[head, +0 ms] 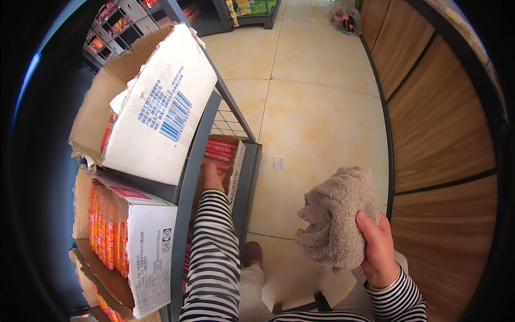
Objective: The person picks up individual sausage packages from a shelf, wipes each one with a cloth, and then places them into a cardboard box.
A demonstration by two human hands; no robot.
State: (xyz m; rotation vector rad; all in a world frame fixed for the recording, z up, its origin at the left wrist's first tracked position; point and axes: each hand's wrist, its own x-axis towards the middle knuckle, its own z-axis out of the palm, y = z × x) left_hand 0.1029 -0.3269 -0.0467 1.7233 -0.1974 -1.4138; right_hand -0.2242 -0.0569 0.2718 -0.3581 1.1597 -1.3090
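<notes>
My right hand (378, 245) grips a bunched grey-brown terry towel (342, 217), with the thumb pressed on its near side. The towel hangs over the tiled floor. To the left, my left hand (213, 177) reaches down into an open carton (238, 161) on a low shelf. Its fingers touch or lie just beside a red wrapped stick (219, 166), and whether they grip it cannot be made out. Several more red wrapped sticks (219, 151) lie in rows at the far end of that carton.
On the metal rack (201, 133) stand a torn-open white carton (161, 104) and a carton (151, 257) of orange-red packed sticks (106, 229). Wood panelling (442, 133) lines the right side. A small paper square (278, 162) lies on the floor, and a plastic bag (346, 18) sits further off.
</notes>
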